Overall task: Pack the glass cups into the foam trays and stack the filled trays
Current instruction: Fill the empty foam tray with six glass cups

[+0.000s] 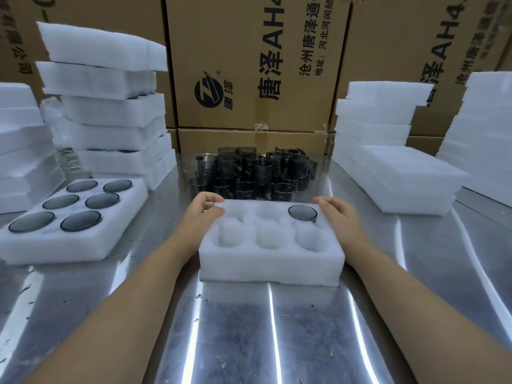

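A white foam tray point(270, 266) with six round pockets lies on the metal table right in front of me. One dark glass cup point(302, 212) sits in its far right pocket; the other pockets hold nothing. My left hand point(201, 214) rests at the tray's far left corner, fingers curled over the edge. At the far right corner my right hand point(339, 220) lies with relaxed fingers beside the seated cup. A cluster of loose smoky glass cups point(252, 173) stands just behind the tray.
A filled foam tray point(116, 234) with six cups lies at the left. Behind it rises a stack of filled trays point(110, 112). Empty foam trays point(393, 167) are piled at the right. Cardboard boxes point(249, 65) wall off the back.
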